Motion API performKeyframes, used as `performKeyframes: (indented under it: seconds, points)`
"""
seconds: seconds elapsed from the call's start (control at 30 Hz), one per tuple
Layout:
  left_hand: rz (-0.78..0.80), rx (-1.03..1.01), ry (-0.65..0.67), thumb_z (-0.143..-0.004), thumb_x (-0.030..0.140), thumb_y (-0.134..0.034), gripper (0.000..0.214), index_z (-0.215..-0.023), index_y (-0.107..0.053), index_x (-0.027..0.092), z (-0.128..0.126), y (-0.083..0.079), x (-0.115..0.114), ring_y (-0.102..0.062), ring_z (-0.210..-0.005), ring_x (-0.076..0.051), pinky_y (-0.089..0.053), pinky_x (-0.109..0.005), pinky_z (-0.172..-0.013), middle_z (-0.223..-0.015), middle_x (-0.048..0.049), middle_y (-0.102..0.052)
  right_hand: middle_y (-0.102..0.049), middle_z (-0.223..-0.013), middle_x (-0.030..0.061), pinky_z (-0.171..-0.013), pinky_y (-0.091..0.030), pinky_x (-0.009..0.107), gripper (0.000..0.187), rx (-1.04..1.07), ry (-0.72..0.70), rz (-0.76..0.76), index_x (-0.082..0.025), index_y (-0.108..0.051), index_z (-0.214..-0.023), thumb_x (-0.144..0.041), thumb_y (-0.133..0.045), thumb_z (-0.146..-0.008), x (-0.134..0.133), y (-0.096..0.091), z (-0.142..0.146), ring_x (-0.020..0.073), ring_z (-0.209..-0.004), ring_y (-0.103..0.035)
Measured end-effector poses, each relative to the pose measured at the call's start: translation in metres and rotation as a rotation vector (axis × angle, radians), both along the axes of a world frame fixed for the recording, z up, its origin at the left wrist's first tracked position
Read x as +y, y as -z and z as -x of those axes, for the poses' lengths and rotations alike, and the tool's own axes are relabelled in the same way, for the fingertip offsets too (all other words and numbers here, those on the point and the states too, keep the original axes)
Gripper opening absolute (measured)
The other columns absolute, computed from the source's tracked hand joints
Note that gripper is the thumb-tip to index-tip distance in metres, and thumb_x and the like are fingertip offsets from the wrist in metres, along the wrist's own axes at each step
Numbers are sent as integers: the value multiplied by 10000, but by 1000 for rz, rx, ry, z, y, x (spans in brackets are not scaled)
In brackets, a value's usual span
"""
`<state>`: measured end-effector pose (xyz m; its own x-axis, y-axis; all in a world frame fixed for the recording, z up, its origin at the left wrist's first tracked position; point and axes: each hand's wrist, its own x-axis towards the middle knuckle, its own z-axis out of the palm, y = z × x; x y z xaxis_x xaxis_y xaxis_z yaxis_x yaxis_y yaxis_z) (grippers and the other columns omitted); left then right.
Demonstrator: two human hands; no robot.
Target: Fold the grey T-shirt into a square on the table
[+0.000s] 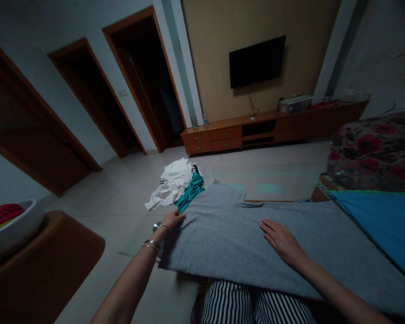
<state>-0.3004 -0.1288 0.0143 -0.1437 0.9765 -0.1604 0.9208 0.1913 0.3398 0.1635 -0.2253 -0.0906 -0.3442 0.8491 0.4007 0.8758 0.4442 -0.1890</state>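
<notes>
A grey T-shirt [219, 229] lies spread out, mostly flat, over a low table in front of my knees, one sleeve pointing away from me. At its left edge my left hand [173, 219] pinches the fabric between closed fingers; a bracelet and bangles circle that wrist. My right hand [283, 240] rests palm down on the middle of the shirt, fingers stretched out. A blue cloth [381, 220] with a light green edge lies at the right, touching or close to the shirt. Most of the table is hidden under the cloth.
White clothes [177, 177] and a teal garment [192, 191] lie heaped on the tiled floor beyond the table. At left, a white basin [16, 229] holds colourful cloth on a brown surface [70, 245]. A flowered cover [374, 144] is at right; a TV cabinet [226, 132] lines the wall.
</notes>
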Motion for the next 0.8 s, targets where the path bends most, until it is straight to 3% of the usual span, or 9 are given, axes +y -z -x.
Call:
performKeyframes:
  seconds: [0.07,0.23,0.37,0.57,0.7,0.8]
  points:
    - [11,101,9,-797,420,-564,295,-810,-633,134,1,5,-12,-629,-789,-219,-414,-258,-647,-843,-94,-690,-525,-1344,67,-1023,-404,420,372,-3,-2,2,-222,-577,-1249,-320,-418,-927,0,1,-1,236,-1228,-483]
    - [-59,281,-33,-907,449,-366,385,-1002,-589,150,-6,14,-32,-636,-925,-282,-432,-331,-744,-989,-185,-675,-530,-1340,60,-1035,-397,410,372,16,-4,14,-225,-577,-1249,-314,-407,-931,-1,-2,-1,222,-1227,-484]
    - [-100,334,-32,-919,454,-298,421,-1080,-550,157,-14,15,-39,-629,-948,-316,-424,-387,-785,-994,-197,-670,-533,-1335,63,-1038,-391,409,376,36,-5,31,-223,-571,-1257,-309,-399,-935,-3,-6,-2,220,-1226,-482]
    - [-42,281,-91,-868,570,-287,521,-861,-598,152,-7,1,-42,-643,-881,-326,-443,-369,-709,-930,-185,-684,-525,-1342,68,-1048,-369,407,368,82,-7,57,-231,-563,-1260,-289,-440,-918,-6,-16,-4,217,-1242,-464]
    - [44,186,-116,-757,553,-487,412,-706,-572,154,9,-7,-53,-651,-734,-251,-445,-280,-608,-793,-117,-693,-528,-1338,72,-1048,-361,405,362,94,8,82,-233,-567,-1253,-284,-455,-912,-9,-21,-4,216,-1246,-459]
    - [41,184,-138,-721,499,-543,353,-746,-567,147,14,-4,-68,-642,-772,-246,-448,-269,-625,-838,-109,-687,-527,-1338,76,-1050,-353,397,361,102,7,94,-225,-566,-1252,-282,-453,-915,-10,-24,-3,214,-1247,-457]
